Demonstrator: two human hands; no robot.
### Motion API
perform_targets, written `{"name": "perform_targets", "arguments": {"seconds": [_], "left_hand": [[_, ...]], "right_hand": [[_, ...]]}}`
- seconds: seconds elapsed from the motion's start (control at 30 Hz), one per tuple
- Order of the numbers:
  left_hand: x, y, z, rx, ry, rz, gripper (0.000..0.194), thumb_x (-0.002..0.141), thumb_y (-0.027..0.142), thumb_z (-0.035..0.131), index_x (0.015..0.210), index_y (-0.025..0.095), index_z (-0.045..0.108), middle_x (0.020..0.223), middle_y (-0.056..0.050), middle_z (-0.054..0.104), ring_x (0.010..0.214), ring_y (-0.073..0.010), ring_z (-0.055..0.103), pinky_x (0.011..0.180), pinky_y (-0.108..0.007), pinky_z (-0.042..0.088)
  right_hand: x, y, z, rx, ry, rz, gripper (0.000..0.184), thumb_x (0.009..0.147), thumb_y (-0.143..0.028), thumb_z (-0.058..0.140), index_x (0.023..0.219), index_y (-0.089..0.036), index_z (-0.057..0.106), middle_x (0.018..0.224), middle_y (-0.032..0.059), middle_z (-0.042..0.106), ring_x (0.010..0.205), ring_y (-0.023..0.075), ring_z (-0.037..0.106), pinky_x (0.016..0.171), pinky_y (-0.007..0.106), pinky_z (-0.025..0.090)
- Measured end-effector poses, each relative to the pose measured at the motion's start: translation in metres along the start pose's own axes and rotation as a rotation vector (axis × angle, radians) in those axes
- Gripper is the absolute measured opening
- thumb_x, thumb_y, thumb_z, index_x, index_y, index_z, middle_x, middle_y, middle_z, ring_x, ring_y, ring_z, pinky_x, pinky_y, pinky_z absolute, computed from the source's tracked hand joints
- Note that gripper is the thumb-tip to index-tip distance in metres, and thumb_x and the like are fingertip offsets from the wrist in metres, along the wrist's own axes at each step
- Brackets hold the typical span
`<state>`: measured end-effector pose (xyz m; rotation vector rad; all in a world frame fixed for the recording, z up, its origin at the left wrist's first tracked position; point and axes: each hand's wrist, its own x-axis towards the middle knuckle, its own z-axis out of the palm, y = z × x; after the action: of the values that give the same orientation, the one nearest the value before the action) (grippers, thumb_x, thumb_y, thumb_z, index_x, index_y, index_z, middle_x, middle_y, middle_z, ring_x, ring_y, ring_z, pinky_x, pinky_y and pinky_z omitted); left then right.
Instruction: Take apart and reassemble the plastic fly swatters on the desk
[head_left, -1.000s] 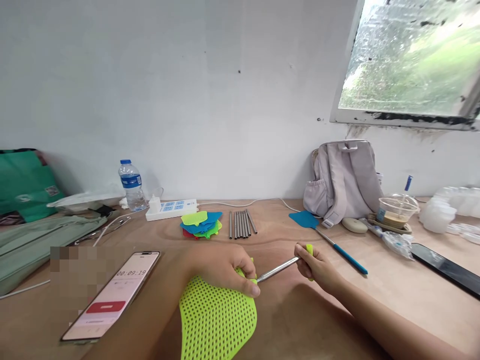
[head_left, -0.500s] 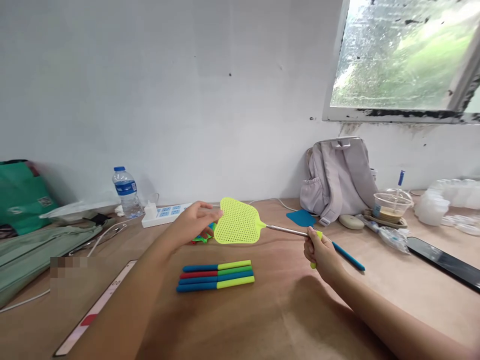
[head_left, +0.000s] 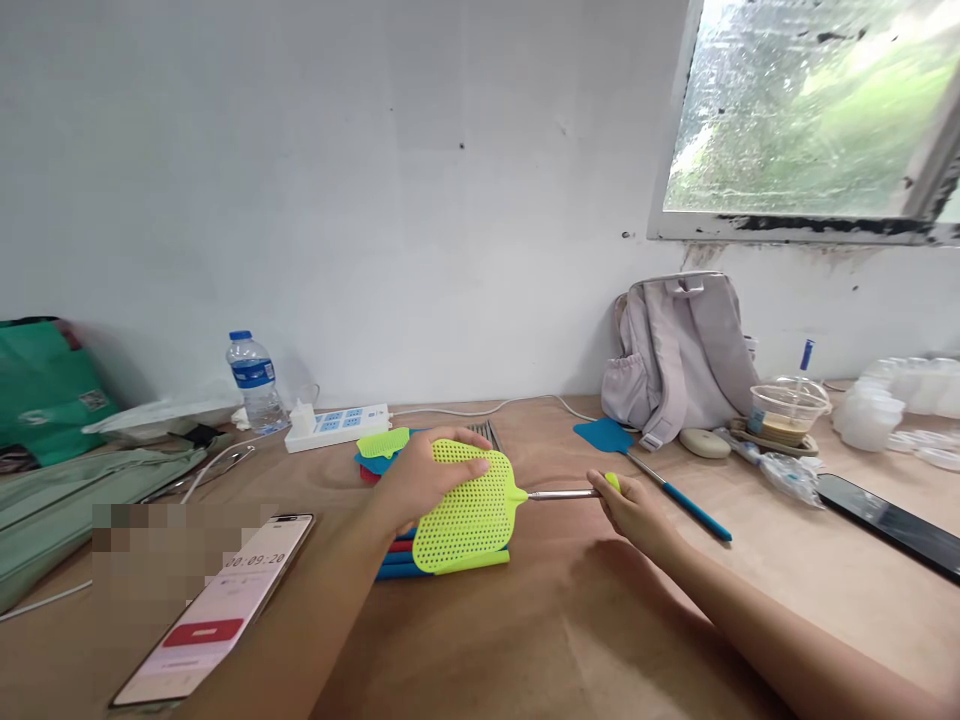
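A yellow-green fly swatter (head_left: pixel 469 515) with a perforated head is held between both hands above the table. My left hand (head_left: pixel 431 480) is closed on the upper left of its head, thumb over the front. My right hand (head_left: pixel 634 510) is wrapped round the yellow handle at the end of its metal rod. Below the head lies a row of coloured handle tubes (head_left: pixel 405 571), partly hidden by it. Behind my left hand are stacked swatter heads (head_left: pixel 382 443) in yellow-green, blue and red, with several metal rods (head_left: pixel 491 434) to their right.
A blue fly swatter (head_left: pixel 694 508) lies right of centre. Behind are a power strip (head_left: pixel 337 427), a water bottle (head_left: pixel 255 380) and a grey backpack (head_left: pixel 679 360). A lit phone (head_left: pixel 217 610) lies left; a dark phone (head_left: pixel 889 525), a plastic cup (head_left: pixel 787 410) and white bottles (head_left: pixel 870 420) are right.
The yellow-green swatter has come down and nearer, now in front of the handle tubes. My left hand has moved down and right onto its head; my right hand has lowered slightly.
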<state>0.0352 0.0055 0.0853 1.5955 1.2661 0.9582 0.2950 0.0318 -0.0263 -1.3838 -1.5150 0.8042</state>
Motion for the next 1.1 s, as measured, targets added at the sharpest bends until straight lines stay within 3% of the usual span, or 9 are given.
{"name": "perform_targets", "arguments": {"seconds": [0.13,0.27,0.57,0.73,0.93,1.1], "left_hand": [[-0.003,-0.010,0.020,0.187,0.103,0.089,0.025,0.064,0.040,0.062,0.082,0.023,0.062,0.075,0.000,0.063,0.068,-0.0180,0.060,0.055,-0.026,0.045],[-0.006,-0.010,0.026,0.283,0.192,0.170,0.019,0.065,0.039,0.060,0.076,0.023,0.062,0.087,0.001,0.061,0.079,-0.0189,0.058,0.064,-0.028,0.044],[-0.010,-0.002,0.020,0.270,0.185,0.166,0.024,0.065,0.042,0.059,0.079,0.023,0.061,0.091,0.000,0.058,0.077,-0.0181,0.057,0.065,-0.029,0.044],[-0.012,-0.001,0.021,0.258,0.197,0.180,0.024,0.065,0.042,0.060,0.079,0.023,0.061,0.091,0.000,0.059,0.078,-0.0185,0.057,0.068,-0.030,0.044],[-0.013,0.001,0.019,0.209,0.146,0.151,0.027,0.065,0.043,0.061,0.083,0.023,0.059,0.087,-0.001,0.060,0.079,-0.0200,0.058,0.067,-0.030,0.045],[-0.015,0.005,0.020,-0.107,-0.073,0.005,0.039,0.061,0.033,0.067,0.096,0.022,0.054,0.087,-0.002,0.063,0.080,-0.0204,0.061,0.067,-0.032,0.048]], "right_hand": [[0.006,0.012,0.000,-0.165,0.077,0.051,0.036,0.074,-0.045,0.040,0.052,-0.021,0.024,0.046,-0.0071,0.022,0.044,0.0082,0.024,0.043,0.023,0.020],[0.006,0.010,0.000,-0.228,0.139,0.089,0.031,0.071,-0.040,0.038,0.053,-0.021,0.023,0.049,-0.0064,0.021,0.046,0.0087,0.024,0.044,0.023,0.019],[0.003,0.012,0.008,-0.189,0.116,0.187,0.027,0.069,-0.037,0.036,0.053,-0.021,0.020,0.048,-0.0063,0.016,0.045,0.0088,0.022,0.043,0.024,0.017],[0.001,0.012,0.010,-0.160,0.126,0.176,0.028,0.069,-0.037,0.036,0.052,-0.021,0.021,0.047,-0.0068,0.017,0.044,0.0080,0.022,0.042,0.023,0.017],[0.001,0.008,0.009,-0.026,0.037,0.192,0.031,0.070,-0.041,0.038,0.050,-0.022,0.023,0.040,-0.0084,0.020,0.037,0.0068,0.022,0.038,0.022,0.017],[0.010,0.010,-0.005,0.098,0.127,0.131,0.031,0.067,-0.041,0.045,0.052,-0.022,0.026,0.039,-0.0097,0.024,0.036,0.0054,0.020,0.036,0.020,0.017]]}}
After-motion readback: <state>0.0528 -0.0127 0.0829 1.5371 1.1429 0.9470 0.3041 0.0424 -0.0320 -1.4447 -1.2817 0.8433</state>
